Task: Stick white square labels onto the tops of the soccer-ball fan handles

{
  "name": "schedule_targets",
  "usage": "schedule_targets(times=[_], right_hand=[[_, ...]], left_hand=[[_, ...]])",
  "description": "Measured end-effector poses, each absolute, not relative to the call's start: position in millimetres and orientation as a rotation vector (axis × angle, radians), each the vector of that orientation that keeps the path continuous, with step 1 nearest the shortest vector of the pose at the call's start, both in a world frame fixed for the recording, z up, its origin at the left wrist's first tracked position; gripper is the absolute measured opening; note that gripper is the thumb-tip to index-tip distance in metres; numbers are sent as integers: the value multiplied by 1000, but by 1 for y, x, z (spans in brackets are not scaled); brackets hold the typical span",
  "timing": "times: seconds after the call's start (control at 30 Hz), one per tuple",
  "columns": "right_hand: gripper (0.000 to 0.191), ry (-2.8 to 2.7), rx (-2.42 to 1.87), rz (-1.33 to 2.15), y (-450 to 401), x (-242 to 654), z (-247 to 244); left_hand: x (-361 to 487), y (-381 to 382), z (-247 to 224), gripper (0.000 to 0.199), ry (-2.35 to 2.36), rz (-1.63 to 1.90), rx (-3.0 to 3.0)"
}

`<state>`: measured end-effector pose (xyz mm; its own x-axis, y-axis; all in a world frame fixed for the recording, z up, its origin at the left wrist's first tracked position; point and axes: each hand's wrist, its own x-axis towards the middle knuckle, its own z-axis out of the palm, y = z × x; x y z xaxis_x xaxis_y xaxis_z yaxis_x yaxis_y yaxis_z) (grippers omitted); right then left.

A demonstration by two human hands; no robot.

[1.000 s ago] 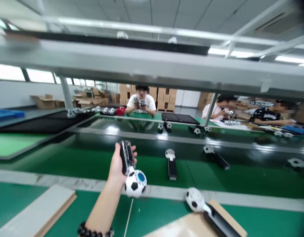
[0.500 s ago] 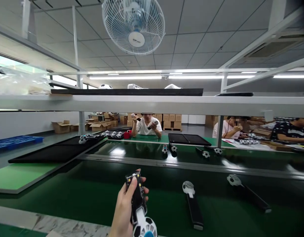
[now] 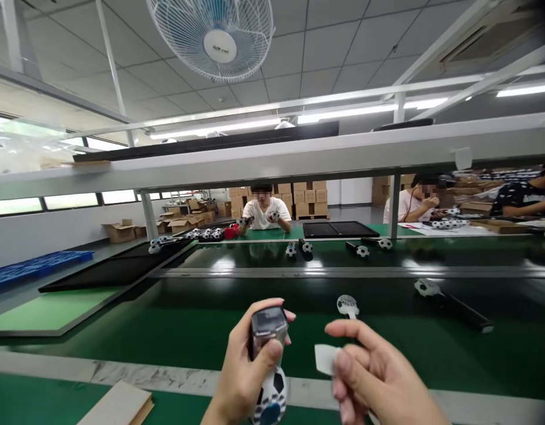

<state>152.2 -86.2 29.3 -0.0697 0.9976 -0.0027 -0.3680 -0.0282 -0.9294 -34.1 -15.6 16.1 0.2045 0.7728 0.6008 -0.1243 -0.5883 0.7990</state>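
Note:
My left hand (image 3: 243, 369) is wrapped round a black-handled device (image 3: 272, 394) with a soccer-ball-patterned head. Its squared dark end points up and away, and the ball head with a blue centre hangs below my thumb. Beside it on the right, my right hand (image 3: 374, 372) pinches a small white piece (image 3: 326, 359), flat like paper or cloth, between thumb and forefinger. The piece and the device are apart. Behind my right hand, a similar device (image 3: 347, 306) lies on the green belt, its handle mostly hidden. Another such device (image 3: 458, 307) lies farther right.
The dark green belt (image 3: 175, 336) runs across in front of me. A cardboard-coloured block (image 3: 120, 404) sits at the near left. A black tray (image 3: 117, 265) lies at the left, and a grey shelf beam (image 3: 237, 154) crosses overhead. A co-worker (image 3: 266, 212) sits opposite.
My right hand has come into view with the white piece. The held device has turned, showing its dark end instead of the lit-looking circuit side. The view has tilted slightly.

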Motion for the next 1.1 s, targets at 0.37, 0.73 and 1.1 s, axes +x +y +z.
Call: schedule_targets(times=[0.37, 0.73, 1.1], right_hand=[[22, -1167, -904, 1097, -107, 150, 35], [17, -1234, -1046, 885, -115, 137, 43], [18, -1243, -1098, 855, -115, 137, 44]], left_hand=[[-14, -13, 18, 37, 152, 1440, 2617], [-15, -16, 20, 26, 255, 1475, 2767], [-15, -16, 20, 26, 292, 1489, 2783]])
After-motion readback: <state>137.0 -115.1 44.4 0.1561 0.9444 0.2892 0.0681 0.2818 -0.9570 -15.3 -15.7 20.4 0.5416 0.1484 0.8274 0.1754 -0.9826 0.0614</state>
